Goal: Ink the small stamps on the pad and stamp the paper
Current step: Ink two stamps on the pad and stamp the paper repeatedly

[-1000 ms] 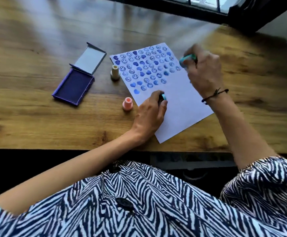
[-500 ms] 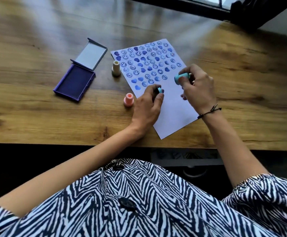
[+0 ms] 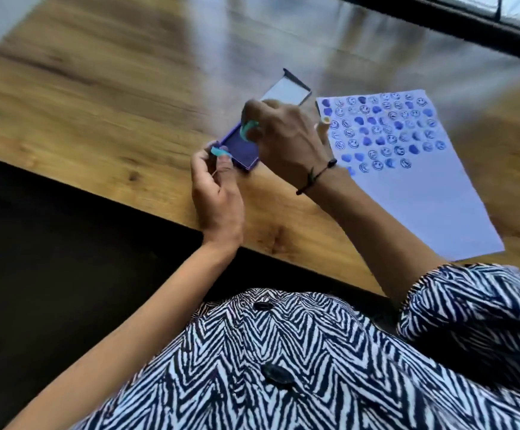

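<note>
Single view only, from a camera worn on the person's head; there is no second view to overlap with it. It looks forward and steeply down across the near edge of the wooden table, tilted so that this edge runs diagonally from upper left to lower right. Range is close: the person's patterned shirt fills the bottom of the frame. A window frame crosses the top right corner. Motion blur softens detail throughout.

1. Purple ink pad, lid open, lies under both grips
2. One teal stamp in the right grip, over the pad
3. Another teal stamp in the left grip, at the pad's near edge
4. White paper, rows of blue smileys and hearts, right of the grips
</note>
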The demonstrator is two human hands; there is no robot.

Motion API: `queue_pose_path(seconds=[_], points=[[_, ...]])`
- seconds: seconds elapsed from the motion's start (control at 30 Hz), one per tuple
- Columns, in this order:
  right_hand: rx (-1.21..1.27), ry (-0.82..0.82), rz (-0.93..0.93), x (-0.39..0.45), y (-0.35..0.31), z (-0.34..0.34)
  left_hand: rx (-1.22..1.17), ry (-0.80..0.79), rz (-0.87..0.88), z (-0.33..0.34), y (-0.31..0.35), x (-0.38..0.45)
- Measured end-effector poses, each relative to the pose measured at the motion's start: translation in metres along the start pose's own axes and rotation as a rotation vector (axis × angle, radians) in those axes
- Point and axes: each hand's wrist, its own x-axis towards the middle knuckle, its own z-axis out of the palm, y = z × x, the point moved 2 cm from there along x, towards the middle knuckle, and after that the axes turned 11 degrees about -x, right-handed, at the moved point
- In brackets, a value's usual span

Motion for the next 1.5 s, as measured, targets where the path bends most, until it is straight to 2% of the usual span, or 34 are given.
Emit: queue_pose_path(seconds=[0.07,0.13,0.23,0.37,0.47,0.6,0.73,0.83,1.0,1.37,1.5], points=[[-0.070,-0.063,-0.038,0.004,-0.005,0.020,0.023,0.077,0.001,-0.009,-0.001,0.005],[-0.128,-0.139,-0.055,0.000,-0.004,0.032,0.058,0.062,-0.007,-0.006,0.000,0.007],[-0.065,-0.191,-0.095,0.014,0.002,0.027,0.121,0.022,0.019,-0.004,-0.002,0.004],[-0.064,-0.130,-0.118,0.016,0.001,0.028,0.130,0.007,0.025,-0.006,-0.008,0.008],[-0.109,-0.209,-0.152,0.014,0.001,0.032,0.157,0.000,0.040,-0.005,-0.006,0.008],[-0.068,-0.084,-0.108,0.026,0.009,0.027,0.159,-0.017,0.059,-0.004,-0.006,0.010],[-0.120,-0.207,-0.175,0.023,0.010,0.031,0.179,-0.014,0.070,-0.004,-0.005,0.007],[-0.128,-0.110,-0.111,0.037,0.020,0.027,0.162,-0.014,0.069,-0.005,-0.006,0.009],[-0.209,-0.237,-0.130,0.038,0.028,0.027,0.190,-0.011,0.078,-0.002,-0.004,0.005],[-0.021,-0.149,-0.146,0.036,0.035,0.016,0.225,-0.002,0.087,-0.002,-0.004,0.006],[-0.032,-0.204,-0.127,0.034,0.035,0.014,0.228,0.000,0.083,-0.002,-0.003,0.005]])
